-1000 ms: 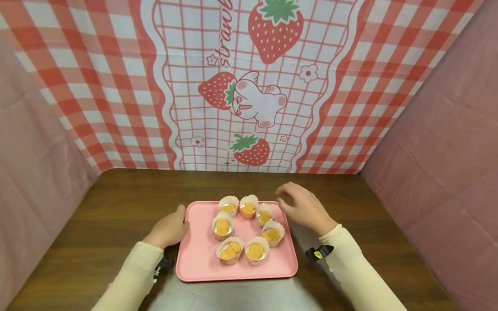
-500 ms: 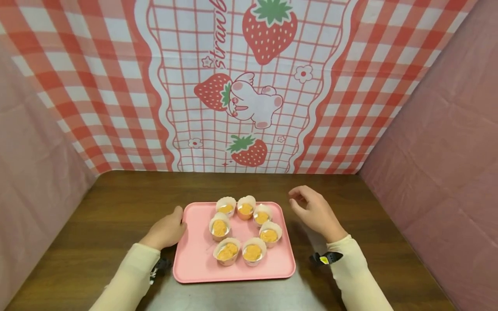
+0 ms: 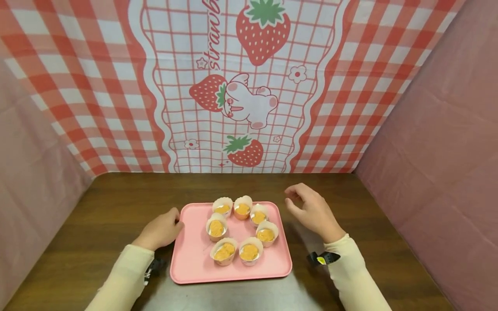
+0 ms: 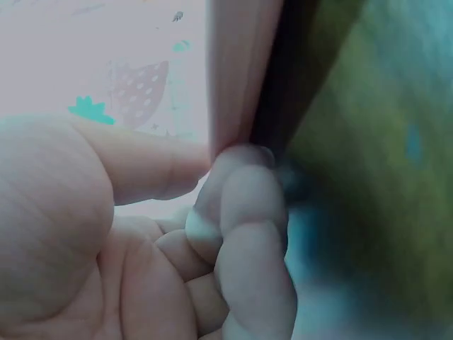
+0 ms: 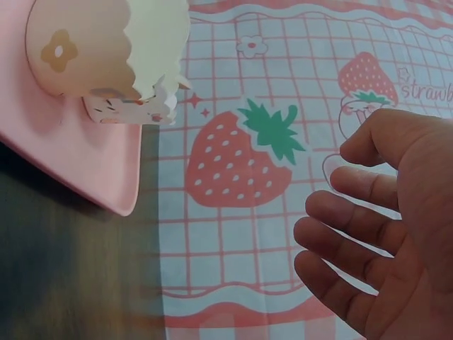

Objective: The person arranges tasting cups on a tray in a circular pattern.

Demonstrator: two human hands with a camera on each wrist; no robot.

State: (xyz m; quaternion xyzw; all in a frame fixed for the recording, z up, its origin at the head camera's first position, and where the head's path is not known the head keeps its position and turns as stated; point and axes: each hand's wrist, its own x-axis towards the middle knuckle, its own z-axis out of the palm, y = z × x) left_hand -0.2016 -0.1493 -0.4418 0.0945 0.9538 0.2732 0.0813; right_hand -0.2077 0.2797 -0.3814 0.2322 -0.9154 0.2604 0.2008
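A pink tray (image 3: 194, 268) lies on the table and carries several paper baking cups (image 3: 249, 251) with orange-yellow filling, grouped in a rough ring. My left hand (image 3: 160, 230) is at the tray's left edge. In the left wrist view, the thumb and curled fingers (image 4: 253, 202) of that hand pinch the tray's rim (image 4: 241, 71). Off the tray's far right corner hovers my right hand (image 3: 313, 211), its fingers relaxed and holding nothing. In the right wrist view, that hand (image 5: 396, 227) is apart from the tray and its nearest cup (image 5: 92, 49).
Around the tray is a dark wooden table (image 3: 97, 216). A red-checked cloth with strawberries (image 3: 245, 153) hangs along the back. Pink cloth walls (image 3: 424, 142) close off both sides. A band with a yellow spot (image 3: 324, 258) is on the right wrist.
My right hand has moved right, away from the tray's far right corner. The left hand keeps to the tray's left edge. The whole view has shifted slightly.
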